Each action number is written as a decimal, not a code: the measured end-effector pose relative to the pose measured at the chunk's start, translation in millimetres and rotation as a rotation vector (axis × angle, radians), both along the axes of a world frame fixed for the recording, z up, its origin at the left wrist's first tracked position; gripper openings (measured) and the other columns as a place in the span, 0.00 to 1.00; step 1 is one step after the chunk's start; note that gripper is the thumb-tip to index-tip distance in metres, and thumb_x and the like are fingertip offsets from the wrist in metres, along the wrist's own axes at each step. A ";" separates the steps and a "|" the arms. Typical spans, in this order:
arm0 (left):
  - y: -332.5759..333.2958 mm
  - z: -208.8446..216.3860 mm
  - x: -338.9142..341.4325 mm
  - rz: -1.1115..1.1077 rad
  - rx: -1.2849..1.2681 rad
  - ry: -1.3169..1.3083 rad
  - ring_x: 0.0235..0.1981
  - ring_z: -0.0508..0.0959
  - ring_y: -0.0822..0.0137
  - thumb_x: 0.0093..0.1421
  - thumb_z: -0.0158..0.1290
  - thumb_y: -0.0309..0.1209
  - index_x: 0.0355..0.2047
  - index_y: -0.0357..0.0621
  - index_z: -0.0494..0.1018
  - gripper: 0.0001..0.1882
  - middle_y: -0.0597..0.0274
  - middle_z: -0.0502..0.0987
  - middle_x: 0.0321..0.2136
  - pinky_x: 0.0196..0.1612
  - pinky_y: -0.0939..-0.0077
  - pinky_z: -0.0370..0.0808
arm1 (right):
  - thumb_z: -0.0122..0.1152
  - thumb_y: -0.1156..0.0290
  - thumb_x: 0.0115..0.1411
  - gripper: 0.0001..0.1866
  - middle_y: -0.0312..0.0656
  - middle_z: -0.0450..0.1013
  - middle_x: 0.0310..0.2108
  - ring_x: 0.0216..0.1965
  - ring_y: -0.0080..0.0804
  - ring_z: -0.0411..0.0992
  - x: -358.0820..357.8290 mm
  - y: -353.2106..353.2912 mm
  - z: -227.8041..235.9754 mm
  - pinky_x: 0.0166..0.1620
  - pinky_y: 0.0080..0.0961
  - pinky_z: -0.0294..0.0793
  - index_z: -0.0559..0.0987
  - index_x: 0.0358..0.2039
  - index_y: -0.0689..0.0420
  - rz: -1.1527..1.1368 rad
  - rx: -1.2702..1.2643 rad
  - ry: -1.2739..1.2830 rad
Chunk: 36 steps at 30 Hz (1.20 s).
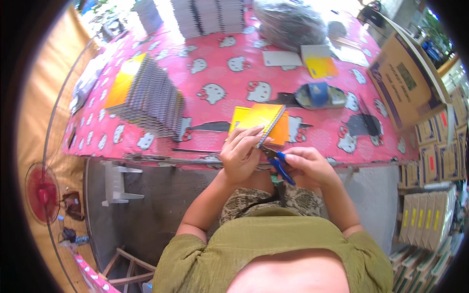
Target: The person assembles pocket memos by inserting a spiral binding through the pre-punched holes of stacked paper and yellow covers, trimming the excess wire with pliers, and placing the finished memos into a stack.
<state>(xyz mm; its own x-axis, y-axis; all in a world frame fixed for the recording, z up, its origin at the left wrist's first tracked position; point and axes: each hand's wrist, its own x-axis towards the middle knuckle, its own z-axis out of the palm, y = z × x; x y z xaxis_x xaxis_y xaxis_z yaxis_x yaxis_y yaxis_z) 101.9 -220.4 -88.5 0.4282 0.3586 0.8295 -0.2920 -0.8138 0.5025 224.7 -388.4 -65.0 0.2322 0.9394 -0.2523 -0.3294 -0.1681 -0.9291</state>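
Note:
My left hand (240, 152) grips a small yellow spiral-bound notebook (266, 114) just above the table's near edge, its wire spine facing right. My right hand (309, 166) is closed around blue-handled pliers (282, 168). Their metal jaws are at the lower end of the spiral, close to my left fingertips; whether they touch the wire is too small to tell. Beneath and behind the held notebook show a yellow cover and an orange cover (280, 136), partly hidden.
A tall leaning stack of spiral notebooks (156, 100) stands left on the pink table (210, 115). A blue slipper (320, 95), a yellow-and-white notebook (320, 66) and a plastic-wrapped bundle (290, 24) lie beyond. More stacks (207, 17) stand at the back, a cardboard box (410, 78) right.

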 end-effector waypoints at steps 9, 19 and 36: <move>178.7 156.9 -97.9 0.436 -0.532 -0.473 0.21 0.67 0.81 0.59 0.57 0.34 0.19 0.46 0.60 0.18 0.69 0.68 0.18 0.27 0.84 0.67 | 0.66 0.63 0.51 0.23 0.51 0.71 0.46 0.49 0.46 0.68 68.2 -35.7 -48.4 0.54 0.38 0.65 0.75 0.45 0.62 -0.483 -0.184 -1.463; 239.3 104.2 -107.0 0.567 -0.633 -0.336 0.29 0.75 0.74 0.59 0.56 0.33 0.33 0.39 0.71 0.10 0.61 0.75 0.29 0.33 0.78 0.73 | 0.68 0.52 0.48 0.32 0.59 0.68 0.51 0.54 0.54 0.65 228.2 -69.5 -41.6 0.57 0.41 0.63 0.75 0.44 0.66 -0.890 -0.404 -1.685; 60.1 16.5 64.7 0.058 0.308 0.735 0.42 0.77 0.55 0.57 0.53 0.31 0.41 0.43 0.77 0.12 0.53 0.78 0.39 0.47 0.68 0.70 | 0.61 0.74 0.51 0.10 0.53 0.73 0.34 0.39 0.49 0.73 234.3 -59.6 -18.7 0.43 0.41 0.71 0.79 0.36 0.60 -0.655 -0.643 -1.710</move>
